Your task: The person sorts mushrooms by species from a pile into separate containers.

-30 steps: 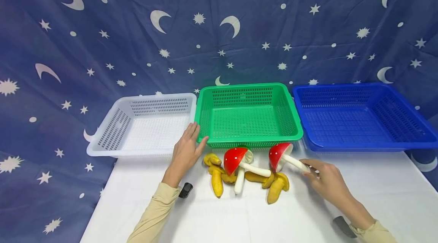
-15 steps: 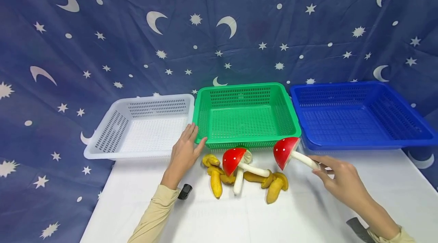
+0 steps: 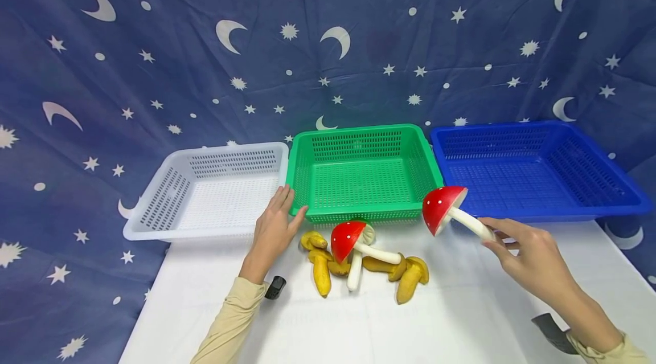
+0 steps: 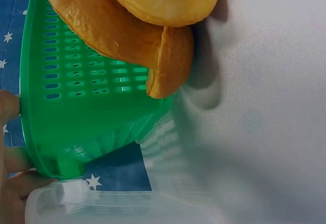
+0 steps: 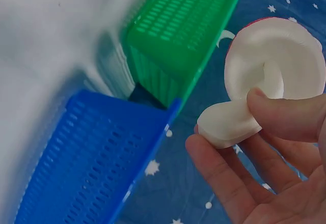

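Left hand (image 3: 274, 230) and right hand (image 3: 535, 256) are occupying the lower middle and lower right of the head view. Left: the fingers are lying fairly straight with the thumb spread wide, touching the adjoining rims of the white basket (image 3: 205, 234) and the green basket (image 3: 369, 211). Right: the thumb and fingers are pinching the stalk end of a spotted red mushroom (image 3: 442, 207), which is hanging above the white tablecloth (image 3: 359, 330), right of centre. Its stalk is slanting toward the upper left, and its cap is overlapping the lower right corner of the green basket and the lower left corner of the blue basket (image 3: 553, 217); in the right wrist view, its pale underside is showing apart from both.

Edges: the three baskets are standing side by side across mid-frame. Below the green basket's near edge, a second red mushroom (image 3: 345, 241) is lying among yellow mushrooms (image 3: 322, 275), one white stalk pointing toward the bottom of the frame. Room: tablecloth is stretching between the rightmost yellow mushroom and the right hand, and along the lower centre.

Markings: white moons and stars are patterning the blue backdrop (image 3: 328, 5); the black wrist device (image 3: 275, 287) is appearing too small for any lettering to be read.
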`<state>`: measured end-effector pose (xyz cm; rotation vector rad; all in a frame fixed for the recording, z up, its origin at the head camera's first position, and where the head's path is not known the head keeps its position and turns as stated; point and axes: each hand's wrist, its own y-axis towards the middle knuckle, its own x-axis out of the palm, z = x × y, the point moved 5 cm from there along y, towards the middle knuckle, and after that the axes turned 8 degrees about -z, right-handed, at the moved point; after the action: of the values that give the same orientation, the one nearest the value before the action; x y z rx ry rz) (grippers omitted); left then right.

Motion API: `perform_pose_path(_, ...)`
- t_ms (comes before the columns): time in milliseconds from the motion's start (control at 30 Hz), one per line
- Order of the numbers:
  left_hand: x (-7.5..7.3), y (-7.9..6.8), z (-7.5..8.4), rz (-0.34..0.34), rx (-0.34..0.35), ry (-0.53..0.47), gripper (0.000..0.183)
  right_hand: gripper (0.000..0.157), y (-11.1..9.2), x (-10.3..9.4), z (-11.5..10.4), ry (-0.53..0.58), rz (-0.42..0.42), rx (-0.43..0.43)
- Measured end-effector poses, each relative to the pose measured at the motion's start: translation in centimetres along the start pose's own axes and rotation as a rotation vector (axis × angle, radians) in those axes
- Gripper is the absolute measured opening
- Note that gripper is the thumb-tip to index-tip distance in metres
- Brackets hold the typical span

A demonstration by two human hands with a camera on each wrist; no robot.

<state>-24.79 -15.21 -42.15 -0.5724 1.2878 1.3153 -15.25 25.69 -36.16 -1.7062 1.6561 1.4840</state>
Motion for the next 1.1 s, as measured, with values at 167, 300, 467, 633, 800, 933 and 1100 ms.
perform_pose_path(167, 0.0, 0.1, 0.1, 0.005, 0.006, -0.001, 0.061, 0.042, 0.4, -0.9, 0.3, -0.019, 0.029, 0.021)
perform_pose_path(300, 0.0, 0.1, 0.1, 0.004, 0.008, -0.002, 0.060, 0.041, 0.9, -1.5, 0.7, -0.022, 0.053, 0.033)
perform_pose_path(467, -0.1, 0.0, 0.1, 0.011, 0.001, 0.002, 0.059, 0.039, 1.6, -1.9, 1.3, -0.008, 0.063, 0.046)
perform_pose_path(633, 0.0, 0.0, 0.1, 0.011, -0.001, 0.009, 0.059, 0.036, 2.4, -2.3, 2.1, 0.022, 0.051, 0.091)
perform_pose_path(800, 0.0, 0.0, 0.0, 0.013, -0.003, 0.008, 0.059, 0.035, 3.4, -2.7, 2.9, 0.021, 0.042, 0.125)
perform_pose_path(933, 0.0, 0.0, 0.1, 0.017, 0.004, 0.007, 0.059, 0.035, 4.2, -2.9, 3.7, 0.022, 0.030, 0.163)
perform_pose_path(1100, -0.1, 0.0, 0.1, 0.024, 0.009, 0.015, 0.059, 0.035, 5.2, -2.9, 4.7, 0.018, 0.013, 0.213)
